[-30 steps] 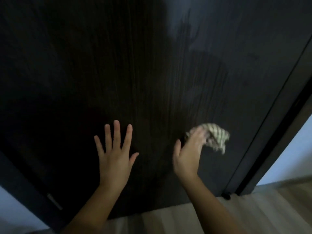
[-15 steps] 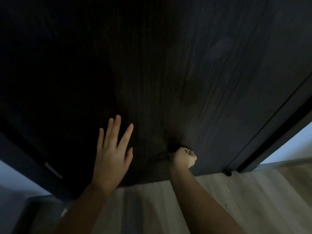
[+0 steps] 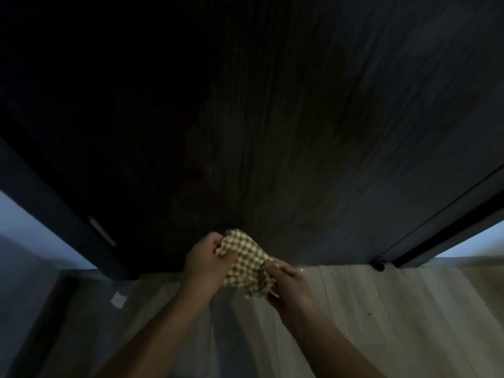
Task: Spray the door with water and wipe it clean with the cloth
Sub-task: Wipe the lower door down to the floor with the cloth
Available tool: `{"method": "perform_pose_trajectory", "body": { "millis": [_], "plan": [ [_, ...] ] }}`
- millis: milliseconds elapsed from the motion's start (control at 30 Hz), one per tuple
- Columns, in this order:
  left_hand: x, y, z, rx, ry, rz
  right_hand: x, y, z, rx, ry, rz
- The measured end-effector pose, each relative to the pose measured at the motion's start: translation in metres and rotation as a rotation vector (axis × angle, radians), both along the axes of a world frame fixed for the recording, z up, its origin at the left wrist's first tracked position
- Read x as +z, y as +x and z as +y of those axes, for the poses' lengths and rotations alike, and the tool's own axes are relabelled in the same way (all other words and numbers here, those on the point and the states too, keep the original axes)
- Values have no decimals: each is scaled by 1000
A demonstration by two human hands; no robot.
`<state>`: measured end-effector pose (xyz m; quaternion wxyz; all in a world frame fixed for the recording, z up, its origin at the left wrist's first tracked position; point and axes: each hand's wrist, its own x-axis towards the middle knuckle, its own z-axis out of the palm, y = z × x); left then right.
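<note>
Near the bottom edge of the dark wood-grain door, I observed 2 hands gripping 1 checked cloth between them. The left hand had its fingers curled and pressed together around the cloth's upper left portion. The right hand pinched the cloth's lower right portion, with fingers curled; the exact fingertip placement was hidden by the fabric folds. The cloth was bunched, hanging in front of the door's lowest section and above the pale plank floor. I could not tell whether the cloth touched the door surface. Neither hand touched the door. Faint vertical streaks showed on the door's right half. At left, a metal hinge sat on the door's edge, and a small pale scrap lay on the floor below it. At right, a small dark stopper sat at the frame's base.
</note>
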<state>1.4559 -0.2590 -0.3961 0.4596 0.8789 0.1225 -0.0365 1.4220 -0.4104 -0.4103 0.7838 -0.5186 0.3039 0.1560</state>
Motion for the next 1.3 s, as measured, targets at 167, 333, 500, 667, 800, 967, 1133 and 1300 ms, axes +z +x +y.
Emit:
{"method": "perform_pose_trajectory", "body": {
  "millis": [167, 333, 500, 667, 800, 967, 1133, 1300],
  "plan": [
    [-19, -17, -15, -340, -130, -94, 6, -3, 13, -1, 254, -126],
    [-8, -6, 4, -63, -612, 58, -2, 16, -4, -305, 216, -147],
    [-21, 17, 56, 559, -1097, 114, 12, 69, 11, -512, 164, -89],
    [-18, 29, 94, 673, -1239, 77, -32, 81, 47, -410, 102, 211],
    [-14, 30, 107, 658, -1277, 97, -23, 91, 52, -411, 220, 143],
    [-21, 31, 116, 624, -1254, 125, -21, 102, 56, -444, 213, 75],
    [-48, 28, 144, 498, -1198, 236, -87, 89, 86, -111, 16, 147],
    [-63, 12, 159, 463, -1092, 103, -113, 82, 104, 50, -69, 199]
  ]
}}
